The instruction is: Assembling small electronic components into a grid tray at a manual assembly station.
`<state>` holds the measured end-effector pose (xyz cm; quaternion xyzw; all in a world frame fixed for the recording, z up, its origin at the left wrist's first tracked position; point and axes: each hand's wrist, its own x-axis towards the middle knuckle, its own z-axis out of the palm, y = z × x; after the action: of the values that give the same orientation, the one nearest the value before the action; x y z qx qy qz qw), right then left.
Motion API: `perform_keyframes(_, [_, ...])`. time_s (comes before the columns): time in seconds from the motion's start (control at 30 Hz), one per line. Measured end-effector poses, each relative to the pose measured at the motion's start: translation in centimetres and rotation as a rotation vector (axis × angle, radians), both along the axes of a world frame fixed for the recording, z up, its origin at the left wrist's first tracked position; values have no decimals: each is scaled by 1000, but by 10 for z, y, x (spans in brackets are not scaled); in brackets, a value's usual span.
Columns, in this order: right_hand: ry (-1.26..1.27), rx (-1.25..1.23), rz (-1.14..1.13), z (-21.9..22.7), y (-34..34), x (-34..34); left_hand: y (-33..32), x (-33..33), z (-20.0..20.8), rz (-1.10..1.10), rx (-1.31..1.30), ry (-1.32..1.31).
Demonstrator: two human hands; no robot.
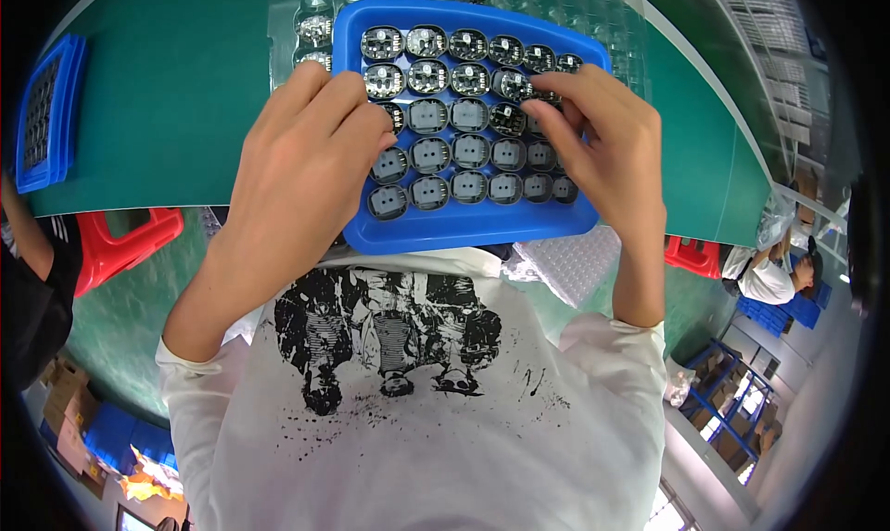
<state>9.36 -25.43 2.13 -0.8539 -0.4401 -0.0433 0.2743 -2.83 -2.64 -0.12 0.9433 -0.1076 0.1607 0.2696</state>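
Note:
A blue tray (473, 234) holds rows of small oval grey plastic housings (429, 153). Those in the two far rows carry round circuit boards (427, 77), and a few in the third row do too. Thumb and index finger of my right hand (607, 137) close around the edge of a slightly tilted circuit board (511, 84) at the tray's right part. My left hand (311, 151) hangs over the tray's left rim with its fingers curled together. Its fingertips are beside a board in the third row; whatever they hold, if anything, is hidden.
Behind the tray lies a clear plastic blister tray (315, 3) with some boards in it. Stacked blue trays (51, 114) stand at the green table's (167, 95) left end. Red stools (125, 244) flank me, and a person (32, 281) sits at left. Bubble wrap (575, 262) lies near my lap.

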Motion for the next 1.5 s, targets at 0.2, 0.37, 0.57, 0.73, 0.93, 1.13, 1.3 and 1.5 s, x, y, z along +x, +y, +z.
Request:
perform_keyframes(0.2, [-39,7,29,-6,4,4,-1,3,-7,-3,-2,-88])
perform_keyframes(0.37, [-19,42,41,-11,5,3,-1,2,-6,6,5,-70])
perform_keyframes(0.57, [38,-4,-20,-10,5,2,-1,2,-7,4,-20,-50])
perform_keyframes(0.73, [48,13,-14,-12,3,2,-1,1,-8,12,-45,-18])
perform_keyframes(0.93, [7,13,-10,-13,3,2,0,1,-8,11,-41,-9])
perform_keyframes(1.13, [6,0,-6,-14,2,1,0,0,-5,4,-79,30])
perform_keyframes(1.3, [7,1,-7,-14,1,2,0,0,-5,3,-78,41])
perform_keyframes(1.5, [-1,38,48,-17,2,4,1,0,-7,3,-45,5])
